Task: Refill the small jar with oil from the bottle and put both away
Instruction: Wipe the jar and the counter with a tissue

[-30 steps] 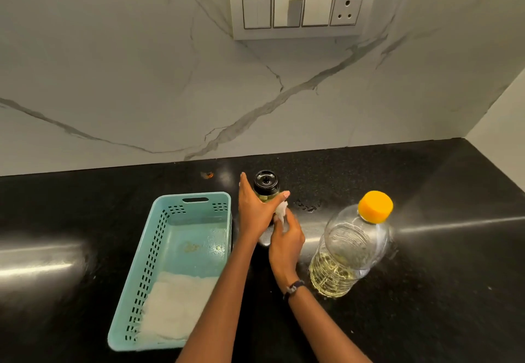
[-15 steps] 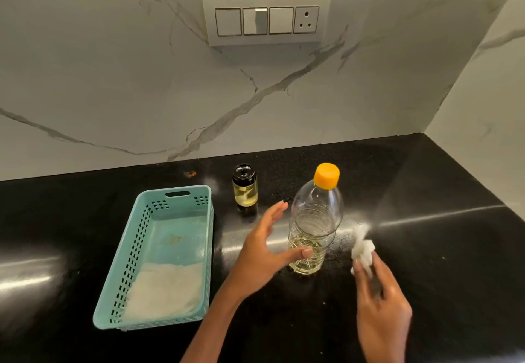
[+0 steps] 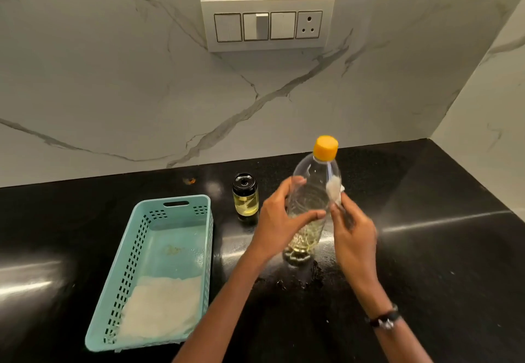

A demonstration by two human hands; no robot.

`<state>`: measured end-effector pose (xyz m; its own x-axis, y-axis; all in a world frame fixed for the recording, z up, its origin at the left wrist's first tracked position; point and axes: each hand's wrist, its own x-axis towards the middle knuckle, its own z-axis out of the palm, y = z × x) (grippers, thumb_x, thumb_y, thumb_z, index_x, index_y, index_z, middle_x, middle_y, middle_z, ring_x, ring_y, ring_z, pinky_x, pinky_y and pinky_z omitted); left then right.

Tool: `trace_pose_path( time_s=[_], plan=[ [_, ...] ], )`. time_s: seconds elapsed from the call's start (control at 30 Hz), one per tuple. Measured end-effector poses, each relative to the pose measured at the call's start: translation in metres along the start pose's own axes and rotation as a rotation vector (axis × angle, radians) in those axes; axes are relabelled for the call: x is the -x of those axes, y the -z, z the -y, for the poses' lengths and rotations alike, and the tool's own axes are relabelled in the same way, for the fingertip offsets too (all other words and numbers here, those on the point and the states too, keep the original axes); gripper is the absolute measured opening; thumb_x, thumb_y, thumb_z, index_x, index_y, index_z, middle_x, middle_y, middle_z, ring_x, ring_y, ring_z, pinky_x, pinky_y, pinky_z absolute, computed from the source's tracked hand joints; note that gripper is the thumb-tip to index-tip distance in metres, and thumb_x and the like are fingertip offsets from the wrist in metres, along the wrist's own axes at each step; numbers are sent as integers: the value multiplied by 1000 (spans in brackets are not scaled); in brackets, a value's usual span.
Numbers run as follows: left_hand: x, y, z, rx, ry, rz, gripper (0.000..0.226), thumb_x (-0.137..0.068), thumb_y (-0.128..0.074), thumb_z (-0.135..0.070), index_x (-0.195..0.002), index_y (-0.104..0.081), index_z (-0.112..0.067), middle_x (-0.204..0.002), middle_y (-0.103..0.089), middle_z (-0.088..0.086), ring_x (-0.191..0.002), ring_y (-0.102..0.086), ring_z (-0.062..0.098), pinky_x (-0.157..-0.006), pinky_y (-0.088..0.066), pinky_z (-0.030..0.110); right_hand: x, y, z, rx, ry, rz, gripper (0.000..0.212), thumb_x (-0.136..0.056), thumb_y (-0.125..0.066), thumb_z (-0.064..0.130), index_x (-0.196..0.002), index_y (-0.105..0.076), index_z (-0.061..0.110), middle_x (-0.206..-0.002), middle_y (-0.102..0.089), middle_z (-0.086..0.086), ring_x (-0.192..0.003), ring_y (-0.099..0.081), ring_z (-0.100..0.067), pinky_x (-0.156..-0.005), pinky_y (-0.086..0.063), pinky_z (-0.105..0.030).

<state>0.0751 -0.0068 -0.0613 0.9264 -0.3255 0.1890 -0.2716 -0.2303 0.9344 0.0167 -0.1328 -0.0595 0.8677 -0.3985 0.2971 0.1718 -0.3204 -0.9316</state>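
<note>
L hand (image 3: 279,220) grips bottle (image 3: 314,189) — R hand (image 3: 353,237) pinches tissue (image 3: 334,189).

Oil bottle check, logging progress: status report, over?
Left hand grips bottle, cap on. Right hand pinches tissue against it. Small jar capped, standing clear. Nothing blocking.

We record the worktop (image 3: 426,249) as polished black stone, glossy, with streaks of reflected light. Beside the bottle (image 3: 309,192), which is clear, smooth plastic with ribbed walls and a matt orange plastic cap (image 3: 326,147), stands a jar (image 3: 245,198) that looks like clear glass under a shiny black lid. Left of the bottle, the basket (image 3: 136,249) is matt teal perforated plastic, lined with soft white paper or cloth (image 3: 162,306). Behind the bottle, the wall (image 3: 113,78) is smooth veined marble.
</note>
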Motion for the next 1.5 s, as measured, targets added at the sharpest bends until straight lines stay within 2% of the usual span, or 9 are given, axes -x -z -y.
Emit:
trace_pose_path(
  time_s=[0.13,0.3,0.47,0.8,0.93,1.03,1.2,1.37,1.5],
  plan=[
    [-51,6,8,6,12,-63,66,-70,-82,-32,-127,-52,-19,-122,-64,-4,-109,-63,9,-95,-53,35,-53,-16,-5,6,26,1,41,-95,-54,11,-114,-49,46,-97,-59,29,-88,-61,10,-74,-49,-9],
    [-98,11,22,10,27,-96,66,-71,-82,-27,-128,-50,-16,-119,-62,-9,-107,-60,-2,-96,-50,24,-104,-35,-27,22,25,-3,37,-96,-53,12,-133,-52,17,-109,-63,10,-95,-61,0,-80,-47,-8],
    [-122,13,45,17,55,-101,67,-72,-82,-25,-130,-50,-15,-126,-58,-8,-103,-50,-23,-92,-42,8,-128,-48,-47,57,14,41,37,-97,-53,15,-133,-53,13,-110,-63,6,-97,-60,-2,-83,-49,-13],
    [-124,14,62,21,86,-112,64,-73,-81,-25,-128,-50,-17,-116,-59,-15,-100,-54,-19,-88,-43,6,-134,-57,-60,58,-27,92,37,-97,-52,18,-134,-53,14,-116,-65,1,-104,-61,-6,-87,-50,-18],
    [-123,15,61,36,123,-82,71,-74,-80,-29,-135,-45,-21,-129,-55,-12,-109,-54,-6,-96,-45,16,-132,-52,-59,40,-77,70,34,-98,-51,19,-132,-55,19,-106,-64,12,-94,-60,2,-85,-50,-15],
    [-119,19,56,11,146,-56,79,-75,-79,-30,-141,-37,-24,-142,-47,-7,-118,-45,-4,-94,-38,8,-124,-42,-59,-6,-152,28,34,-97,-52,17,-131,-56,17,-116,-64,6,-103,-60,-5,-90,-50,-22],
    [-64,19,41,-9,145,-169,82,-82,-74,-29,-148,-28,-18,-151,-37,-4,-137,-34,8,-112,-33,31,-79,-4,-55,33,-178,16,31,-96,-53,15,-126,-59,16,-114,-60,5,-96,-56,1,-77,-42,-2],
    [71,9,36,-122,85,-117,58,-88,-66,-27,-140,-40,-31,-137,-48,-22,-127,-44,-4,-102,-42,20,0,45,-69,134,-223,43,31,-93,-55,9,-124,-60,12,-112,-58,2,-102,-54,-8,-81,-39,-6],
    [173,9,59,-276,116,-176,43,-89,-62,-28,-129,-51,-33,-126,-55,-22,-120,-51,0,-102,-45,29,66,75,-82,231,-251,75,28,-91,-59,7,-119,-63,11,-105,-60,3,-95,-58,-6,-76,-40,-1]
  ],
)
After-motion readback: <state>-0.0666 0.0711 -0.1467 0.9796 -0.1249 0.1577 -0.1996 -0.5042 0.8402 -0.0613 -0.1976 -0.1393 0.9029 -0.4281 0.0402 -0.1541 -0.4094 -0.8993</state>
